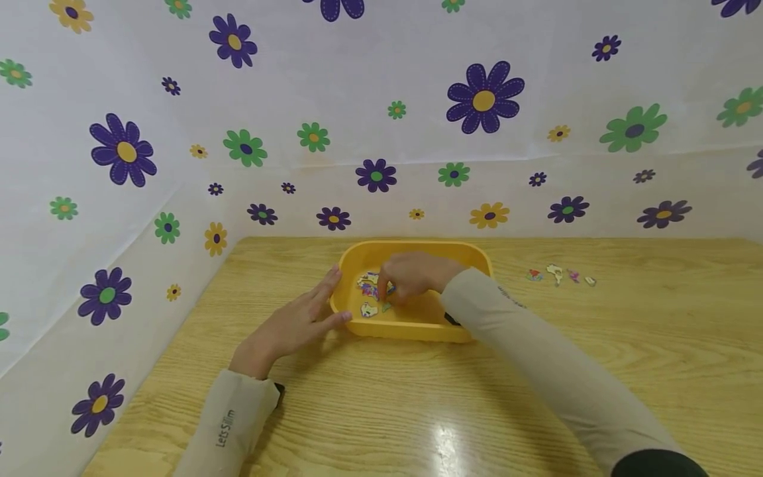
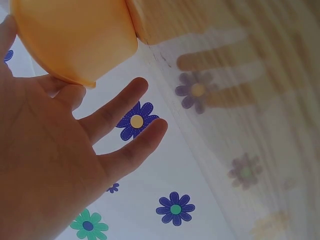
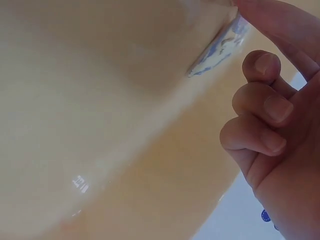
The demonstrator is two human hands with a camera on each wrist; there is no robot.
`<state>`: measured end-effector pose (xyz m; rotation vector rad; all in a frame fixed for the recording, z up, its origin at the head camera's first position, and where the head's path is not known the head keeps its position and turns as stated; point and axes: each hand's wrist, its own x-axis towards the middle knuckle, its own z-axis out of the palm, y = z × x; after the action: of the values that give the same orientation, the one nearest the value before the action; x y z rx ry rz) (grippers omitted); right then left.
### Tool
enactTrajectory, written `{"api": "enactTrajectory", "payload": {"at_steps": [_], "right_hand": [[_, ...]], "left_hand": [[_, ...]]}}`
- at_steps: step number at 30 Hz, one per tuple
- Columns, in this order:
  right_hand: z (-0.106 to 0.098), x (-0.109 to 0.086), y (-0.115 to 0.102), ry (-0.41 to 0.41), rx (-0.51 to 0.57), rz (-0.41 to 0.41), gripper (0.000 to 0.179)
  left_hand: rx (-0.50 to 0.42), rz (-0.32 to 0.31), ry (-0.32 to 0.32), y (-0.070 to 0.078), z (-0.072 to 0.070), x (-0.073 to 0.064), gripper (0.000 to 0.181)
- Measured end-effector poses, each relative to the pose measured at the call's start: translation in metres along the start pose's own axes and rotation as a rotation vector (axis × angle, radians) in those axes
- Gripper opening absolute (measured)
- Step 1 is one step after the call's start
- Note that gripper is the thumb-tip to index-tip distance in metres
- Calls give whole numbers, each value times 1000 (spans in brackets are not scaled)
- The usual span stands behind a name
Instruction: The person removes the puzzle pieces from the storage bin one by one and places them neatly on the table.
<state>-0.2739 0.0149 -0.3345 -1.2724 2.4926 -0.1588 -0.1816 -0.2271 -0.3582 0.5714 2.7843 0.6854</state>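
1. Head view: a yellow tub [image 1: 405,331] stands on the wooden table [image 1: 656,318], before a flowered cloth [image 1: 405,40]. Only this view shows the whole layout.
2. The left hand [image 1: 292,324] touches the tub's left end, thumb at the near corner. Its grip is released, the fingers extended.
3. Left wrist view: two fingers reach out apart from the tub, a detail less plain from above; the glossy table mirrors fingers and flowers.
4. The right hand [image 1: 411,275] is inside the tub, over its floor, fingers bent downward beside a coloured cluster [image 1: 369,283]. A pale piece [image 1: 369,309] and a green piece [image 1: 386,307] lie nearby.
5. Right wrist view: three curled fingers appear, hidden from above; another finger meets the end of a blue-and-white piece [image 3: 220,50]. Whether the right grip pinches this piece cannot be told, since the contact is cut by the frame edge.
6. Right of the tub, seen only in the head view, four pieces [image 1: 556,273] lie apart in a row on the table.
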Motion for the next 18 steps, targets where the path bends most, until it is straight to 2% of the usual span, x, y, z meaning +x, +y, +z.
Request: {"api": "enactTrajectory", "payload": {"at_steps": [4,10,18], "right_hand": [[3,1,-1,-2,-31,6,28],[4,4,-2,22,-70,-40,20],[6,7,-3,16,-74,-42,10]], "left_hand": [[-4,2,0,1,0,-1,89],[-4,13,2,2,-1,-1,89],[5,18,0,2,-1,-1,88]]}}
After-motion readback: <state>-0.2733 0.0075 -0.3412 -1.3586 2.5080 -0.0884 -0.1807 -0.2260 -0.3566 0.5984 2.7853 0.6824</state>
